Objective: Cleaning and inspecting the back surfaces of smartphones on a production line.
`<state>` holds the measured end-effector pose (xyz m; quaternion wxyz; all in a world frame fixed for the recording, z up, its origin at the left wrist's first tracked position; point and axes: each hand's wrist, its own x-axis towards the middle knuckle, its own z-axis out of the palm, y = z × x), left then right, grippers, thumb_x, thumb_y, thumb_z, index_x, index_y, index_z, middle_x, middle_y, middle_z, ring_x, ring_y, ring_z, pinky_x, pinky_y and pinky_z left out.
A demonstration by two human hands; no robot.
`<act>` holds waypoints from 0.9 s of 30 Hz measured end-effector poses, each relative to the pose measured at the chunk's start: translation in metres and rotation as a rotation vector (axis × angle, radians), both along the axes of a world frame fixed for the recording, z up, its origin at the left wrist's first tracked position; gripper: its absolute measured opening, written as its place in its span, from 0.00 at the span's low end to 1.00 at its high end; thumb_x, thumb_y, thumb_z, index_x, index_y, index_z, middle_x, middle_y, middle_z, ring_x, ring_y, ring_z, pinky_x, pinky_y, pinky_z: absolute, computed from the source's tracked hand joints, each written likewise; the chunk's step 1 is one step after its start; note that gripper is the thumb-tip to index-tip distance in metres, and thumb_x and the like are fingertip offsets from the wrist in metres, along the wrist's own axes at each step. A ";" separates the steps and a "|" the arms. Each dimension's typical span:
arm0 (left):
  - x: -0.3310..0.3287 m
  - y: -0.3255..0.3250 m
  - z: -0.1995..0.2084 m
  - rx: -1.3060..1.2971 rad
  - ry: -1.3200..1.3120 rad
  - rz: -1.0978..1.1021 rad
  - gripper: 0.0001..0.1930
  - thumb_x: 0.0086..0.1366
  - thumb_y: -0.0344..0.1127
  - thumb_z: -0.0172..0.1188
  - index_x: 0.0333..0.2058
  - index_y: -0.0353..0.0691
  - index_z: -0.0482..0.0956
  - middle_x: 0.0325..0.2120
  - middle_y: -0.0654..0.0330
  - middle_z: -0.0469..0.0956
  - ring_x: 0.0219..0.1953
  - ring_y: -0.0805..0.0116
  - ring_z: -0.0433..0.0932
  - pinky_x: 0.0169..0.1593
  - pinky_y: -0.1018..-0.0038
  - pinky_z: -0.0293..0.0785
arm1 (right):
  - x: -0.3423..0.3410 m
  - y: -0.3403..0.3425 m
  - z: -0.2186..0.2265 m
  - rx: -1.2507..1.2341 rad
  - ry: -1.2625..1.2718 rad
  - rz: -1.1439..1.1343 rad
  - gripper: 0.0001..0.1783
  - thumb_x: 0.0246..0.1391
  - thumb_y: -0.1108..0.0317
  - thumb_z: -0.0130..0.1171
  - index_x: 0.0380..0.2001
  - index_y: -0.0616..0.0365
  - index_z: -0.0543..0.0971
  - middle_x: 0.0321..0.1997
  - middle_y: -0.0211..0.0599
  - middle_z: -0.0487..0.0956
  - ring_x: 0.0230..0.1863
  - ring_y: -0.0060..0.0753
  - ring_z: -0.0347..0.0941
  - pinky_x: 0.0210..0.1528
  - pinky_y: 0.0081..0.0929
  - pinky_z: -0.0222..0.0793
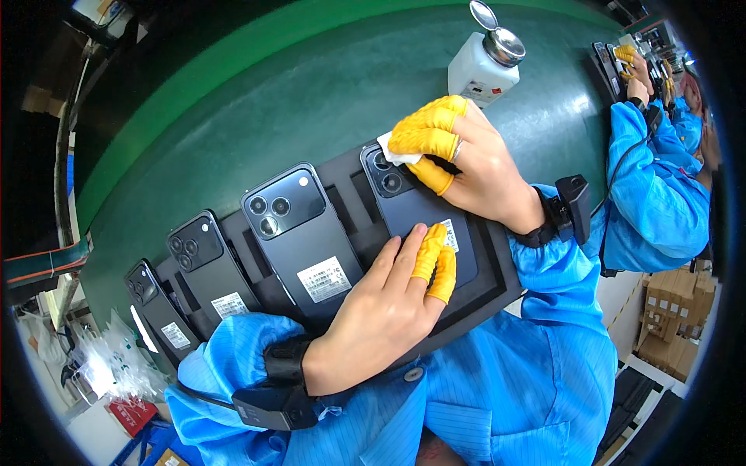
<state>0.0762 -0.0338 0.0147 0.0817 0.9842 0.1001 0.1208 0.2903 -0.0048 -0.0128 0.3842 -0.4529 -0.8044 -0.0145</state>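
Observation:
Several dark smartphones lie back up in a black foam tray [491, 260], each with a camera block and a white label. My right hand [466, 151], in yellow finger cots, presses a folded white wipe [398, 152] on the camera block of the rightmost phone [423, 213]. On the lower back of that same phone rests my left hand [396, 291], fingers stretched out, two of them in yellow cots, near its label. Left of it lie a larger phone [311, 237], another phone [210, 260] and a phone at the far left [159, 307].
A white pump bottle [478, 74] with its metal lid flipped up stands beyond my right hand on the green tabletop [350, 85]. At the right a co-worker in a blue sleeve [633, 155] handles similar devices. Cardboard boxes [676, 314] are stacked at lower right; plastic bags [116, 365] lie lower left.

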 end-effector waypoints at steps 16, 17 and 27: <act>0.000 -0.001 -0.003 -0.002 -0.009 -0.001 0.19 0.53 0.34 0.57 0.44 0.33 0.78 0.43 0.44 0.76 0.54 0.49 0.74 0.57 0.60 0.72 | -0.007 -0.002 -0.003 0.016 -0.004 0.083 0.21 0.37 0.74 0.68 0.41 0.54 0.80 0.39 0.33 0.78 0.41 0.38 0.73 0.42 0.32 0.69; 0.000 -0.001 -0.002 -0.009 -0.011 0.001 0.19 0.53 0.34 0.57 0.44 0.33 0.78 0.43 0.43 0.76 0.54 0.49 0.74 0.57 0.59 0.72 | -0.006 -0.001 -0.003 0.017 -0.004 0.083 0.21 0.37 0.74 0.68 0.41 0.54 0.80 0.39 0.33 0.78 0.41 0.38 0.73 0.42 0.32 0.69; 0.001 0.000 -0.001 -0.006 -0.006 -0.008 0.20 0.53 0.35 0.57 0.44 0.32 0.78 0.43 0.43 0.76 0.54 0.49 0.74 0.57 0.60 0.72 | -0.004 -0.001 -0.003 0.128 -0.102 0.115 0.15 0.33 0.76 0.65 0.32 0.61 0.82 0.33 0.37 0.81 0.34 0.37 0.78 0.48 0.37 0.74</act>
